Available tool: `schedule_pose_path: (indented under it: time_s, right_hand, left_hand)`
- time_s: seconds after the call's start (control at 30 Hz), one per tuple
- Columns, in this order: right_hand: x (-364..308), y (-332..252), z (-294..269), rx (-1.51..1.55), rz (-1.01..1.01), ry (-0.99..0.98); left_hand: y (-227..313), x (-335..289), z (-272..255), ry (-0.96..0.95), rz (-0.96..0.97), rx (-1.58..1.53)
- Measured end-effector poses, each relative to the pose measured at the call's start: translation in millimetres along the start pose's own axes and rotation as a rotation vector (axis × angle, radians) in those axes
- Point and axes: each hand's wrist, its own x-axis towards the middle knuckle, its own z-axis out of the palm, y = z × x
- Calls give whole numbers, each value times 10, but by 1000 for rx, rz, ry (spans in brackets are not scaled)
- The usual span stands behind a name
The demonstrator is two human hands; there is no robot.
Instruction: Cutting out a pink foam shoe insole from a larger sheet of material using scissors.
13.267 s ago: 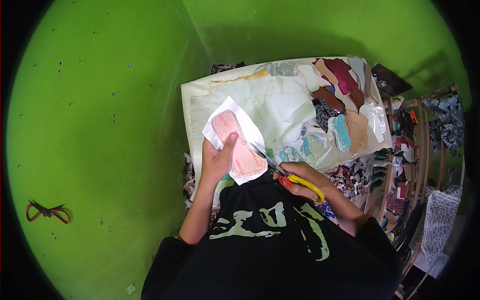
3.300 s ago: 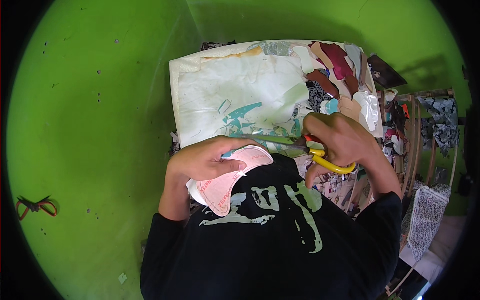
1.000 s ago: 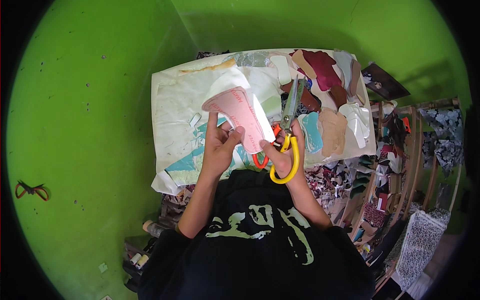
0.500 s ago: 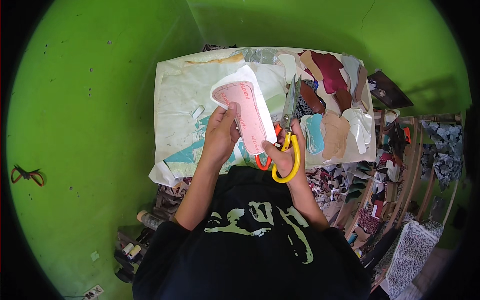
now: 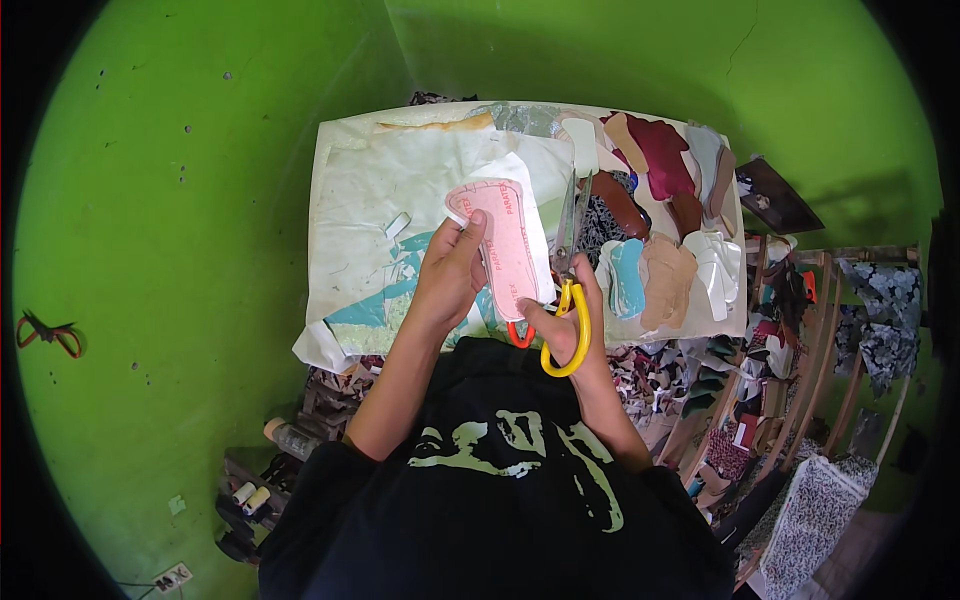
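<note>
A pink insole-shaped board point(image 5: 507, 262) with red print and a drawn outline lies against a white sheet point(image 5: 536, 222), which sticks out past its top and right edge. My left hand point(image 5: 452, 268) grips its left side, with the thumb on the pink face. In my right hand point(image 5: 562, 322) are the scissors point(image 5: 567, 232), one yellow and one orange handle loop, blades pointing away and slightly parted, just right of the sheet. The right thumb also presses on the board's lower end. Fingers behind the board are hidden.
Under my hands is a table with a pale covering point(image 5: 350, 200). Brown, maroon, teal and beige cut pieces point(image 5: 667, 280) lie on its right side. A rack with scraps point(image 5: 770, 400) stands at the right. Another pair of scissors point(image 5: 48, 335) hangs on the green wall.
The board and sheet have shifted a little right and down. The scissors' blades have tilted more upright and sit slightly lower. Both hands keep their hold.
</note>
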Motion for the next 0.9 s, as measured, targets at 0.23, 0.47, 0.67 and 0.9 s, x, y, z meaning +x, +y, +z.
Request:
schedule_pose_path:
  time_s: [0.23, 0.47, 0.67, 0.9]
  right_hand:
    - [-40, 70, -19, -3, 41, -58]
    - [-43, -52, -10, 12, 82, -122]
    - [-39, -63, -28, 112, 142, -147]
    - [-44, -99, -14, 148, 138, -149]
  left_hand:
    - [43, 5, -50, 2, -12, 86]
    - [103, 9, -79, -78, -56, 48]
    - [69, 45, -186, -130, -125, -19]
    - [41, 56, -241, -165, -113, -81]
